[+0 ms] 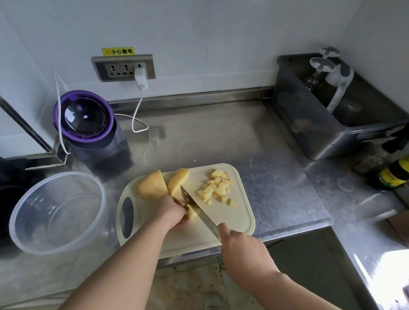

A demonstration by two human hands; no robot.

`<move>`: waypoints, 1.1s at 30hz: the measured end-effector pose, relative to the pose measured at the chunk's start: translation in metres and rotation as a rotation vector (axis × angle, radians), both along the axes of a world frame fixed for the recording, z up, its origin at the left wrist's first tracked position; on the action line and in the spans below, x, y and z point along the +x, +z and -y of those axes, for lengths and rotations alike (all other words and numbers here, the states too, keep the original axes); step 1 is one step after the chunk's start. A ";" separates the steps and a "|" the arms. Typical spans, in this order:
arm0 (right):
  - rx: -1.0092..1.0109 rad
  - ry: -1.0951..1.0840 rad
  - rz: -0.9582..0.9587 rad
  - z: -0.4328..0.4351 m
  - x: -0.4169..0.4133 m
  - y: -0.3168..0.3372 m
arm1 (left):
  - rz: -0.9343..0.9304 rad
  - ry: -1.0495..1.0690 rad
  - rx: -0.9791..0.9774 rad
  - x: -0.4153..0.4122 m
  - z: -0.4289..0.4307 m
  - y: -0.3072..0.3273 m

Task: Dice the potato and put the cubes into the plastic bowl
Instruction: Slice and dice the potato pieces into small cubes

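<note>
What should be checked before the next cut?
1. Left hand holds the potato piece: ok.
2. Right hand grips the knife: ok.
3. Left hand clear of the knife: cannot tell, it sits right beside the blade.
4. Cubes lie apart from the knife: ok.
5. Bare board left for new cubes: ok.
6. Bowl upright beside the board: ok.

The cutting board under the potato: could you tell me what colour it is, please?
The cutting board is pale cream, shown best in the head view.
</note>
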State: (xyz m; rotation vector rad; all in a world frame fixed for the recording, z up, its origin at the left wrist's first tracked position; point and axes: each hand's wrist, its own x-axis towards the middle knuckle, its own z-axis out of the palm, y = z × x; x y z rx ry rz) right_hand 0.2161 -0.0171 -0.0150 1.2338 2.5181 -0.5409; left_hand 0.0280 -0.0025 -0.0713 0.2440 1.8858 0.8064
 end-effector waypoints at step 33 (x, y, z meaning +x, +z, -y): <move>-0.050 -0.026 0.014 -0.001 -0.002 -0.010 | -0.011 -0.113 0.041 -0.008 0.008 -0.003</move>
